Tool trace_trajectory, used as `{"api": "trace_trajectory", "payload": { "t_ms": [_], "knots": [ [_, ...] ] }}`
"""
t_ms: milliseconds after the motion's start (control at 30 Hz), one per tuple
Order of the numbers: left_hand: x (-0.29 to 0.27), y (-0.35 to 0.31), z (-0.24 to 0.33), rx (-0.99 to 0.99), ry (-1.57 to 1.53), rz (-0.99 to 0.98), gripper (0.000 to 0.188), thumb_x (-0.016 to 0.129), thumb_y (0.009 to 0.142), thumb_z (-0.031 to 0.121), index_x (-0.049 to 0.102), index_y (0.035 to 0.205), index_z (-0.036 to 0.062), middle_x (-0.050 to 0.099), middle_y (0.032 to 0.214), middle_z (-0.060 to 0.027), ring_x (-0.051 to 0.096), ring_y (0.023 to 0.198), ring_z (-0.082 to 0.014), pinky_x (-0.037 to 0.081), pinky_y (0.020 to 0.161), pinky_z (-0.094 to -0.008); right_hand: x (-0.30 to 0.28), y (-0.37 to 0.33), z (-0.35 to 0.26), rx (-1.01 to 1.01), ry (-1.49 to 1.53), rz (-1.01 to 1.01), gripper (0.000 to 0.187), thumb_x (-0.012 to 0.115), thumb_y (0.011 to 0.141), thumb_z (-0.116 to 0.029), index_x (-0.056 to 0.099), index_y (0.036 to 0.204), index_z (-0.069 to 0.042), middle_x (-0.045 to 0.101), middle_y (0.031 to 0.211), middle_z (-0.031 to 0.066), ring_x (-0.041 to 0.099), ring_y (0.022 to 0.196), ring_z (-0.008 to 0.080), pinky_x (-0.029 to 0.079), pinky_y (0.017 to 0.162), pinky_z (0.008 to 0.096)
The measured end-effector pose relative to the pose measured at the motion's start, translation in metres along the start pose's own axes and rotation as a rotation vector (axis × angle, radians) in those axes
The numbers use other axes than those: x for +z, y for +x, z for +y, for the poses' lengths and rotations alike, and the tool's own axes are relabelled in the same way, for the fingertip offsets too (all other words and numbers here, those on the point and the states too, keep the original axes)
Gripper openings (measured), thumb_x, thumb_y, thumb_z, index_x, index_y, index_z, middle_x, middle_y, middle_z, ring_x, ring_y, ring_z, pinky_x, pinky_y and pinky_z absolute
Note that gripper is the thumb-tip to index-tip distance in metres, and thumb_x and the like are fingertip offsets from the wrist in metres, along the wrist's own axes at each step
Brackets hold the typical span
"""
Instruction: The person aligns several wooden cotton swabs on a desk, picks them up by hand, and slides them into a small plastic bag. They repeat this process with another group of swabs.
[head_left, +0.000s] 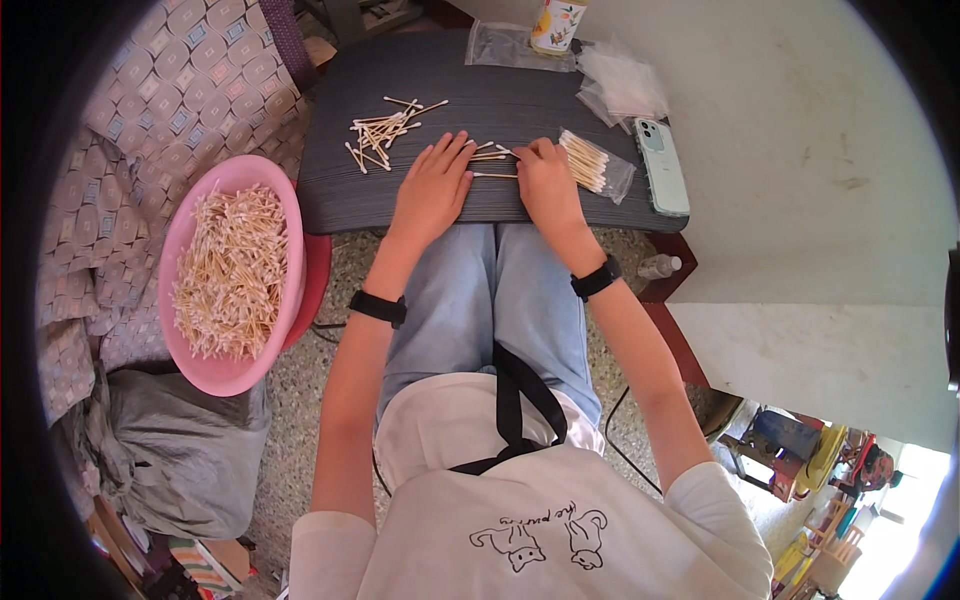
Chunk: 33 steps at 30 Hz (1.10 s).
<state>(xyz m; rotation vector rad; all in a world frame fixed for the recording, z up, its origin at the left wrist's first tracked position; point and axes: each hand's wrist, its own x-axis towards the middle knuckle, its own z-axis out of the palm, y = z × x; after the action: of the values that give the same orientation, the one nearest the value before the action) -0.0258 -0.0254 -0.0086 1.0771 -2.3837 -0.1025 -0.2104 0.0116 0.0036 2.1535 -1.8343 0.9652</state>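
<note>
My left hand (435, 188) lies flat on the dark tabletop, fingers stretched out, beside a few loose cotton swabs (490, 157). To its right, my right hand (550, 190) has curled fingers closed at the end of a cotton swab (495, 176); the fingertips are partly hidden. That swab spans the gap between both hands. Left of my left hand sits a loose pile of cotton swabs (378, 132). Just right of my right hand, a clear plastic bag (619, 180) holds a row of cotton swabs (584, 161).
A pink basin (170, 300) heaped with cotton swabs stands left of the black table (400, 70). At the table's right edge lies a pale green phone (661, 165). Behind are clear bags (622, 82) and a jar (556, 25). A wall (800, 150) borders the right side.
</note>
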Motion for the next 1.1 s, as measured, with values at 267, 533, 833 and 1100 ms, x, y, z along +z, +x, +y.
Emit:
{"api": "trace_trajectory", "payload": {
  "t_ms": [267, 533, 833, 1100],
  "knots": [
    [-0.002, 0.000, 0.000, 0.024, 0.088, -0.021, 0.042, 0.039, 0.101, 0.025, 0.043, 0.140, 0.0104, 0.044, 0.145, -0.0075, 0.036, 0.137, -0.0235, 0.024, 0.114, -0.0439, 0.000, 0.013, 0.012, -0.089, -0.017, -0.120, 0.012, 0.061, 0.073, 0.003, 0.064, 0.085, -0.002, 0.061, 0.090, 0.0135, 0.059, 0.089, 0.0304, 0.051, 0.078, 0.0382],
    [-0.012, 0.003, -0.005, 0.045, -0.218, -0.080, 0.037, 0.040, 0.100, 0.018, 0.046, 0.135, 0.0086, 0.051, 0.137, -0.0091, 0.040, 0.134, -0.0241, 0.024, 0.114, -0.0436, 0.006, 0.029, 0.010, -0.023, -0.148, -0.168, 0.016, 0.064, 0.071, 0.004, 0.062, 0.086, -0.002, 0.061, 0.091, 0.0146, 0.061, 0.093, 0.0311, 0.053, 0.076, 0.0381],
    [0.000, 0.013, 0.006, -0.077, -0.328, 0.106, 0.036, 0.055, 0.094, 0.024, 0.054, 0.123, 0.0034, 0.058, 0.124, -0.0139, 0.051, 0.121, -0.0315, 0.034, 0.108, -0.0427, 0.006, 0.029, 0.014, -0.043, -0.082, -0.186, 0.015, 0.065, 0.072, 0.002, 0.062, 0.087, -0.002, 0.061, 0.091, 0.0150, 0.061, 0.091, 0.0312, 0.053, 0.077, 0.0387],
    [0.021, 0.023, 0.007, -0.108, -0.237, 0.248, 0.022, 0.063, 0.085, 0.010, 0.065, 0.105, 0.0010, 0.060, 0.121, -0.0138, 0.055, 0.116, -0.0333, 0.044, 0.099, -0.0400, 0.001, 0.029, 0.022, -0.051, -0.070, -0.173, 0.011, 0.064, 0.074, -0.001, 0.062, 0.084, -0.002, 0.060, 0.087, 0.0148, 0.060, 0.088, 0.0313, 0.051, 0.077, 0.0395]
  ]
}}
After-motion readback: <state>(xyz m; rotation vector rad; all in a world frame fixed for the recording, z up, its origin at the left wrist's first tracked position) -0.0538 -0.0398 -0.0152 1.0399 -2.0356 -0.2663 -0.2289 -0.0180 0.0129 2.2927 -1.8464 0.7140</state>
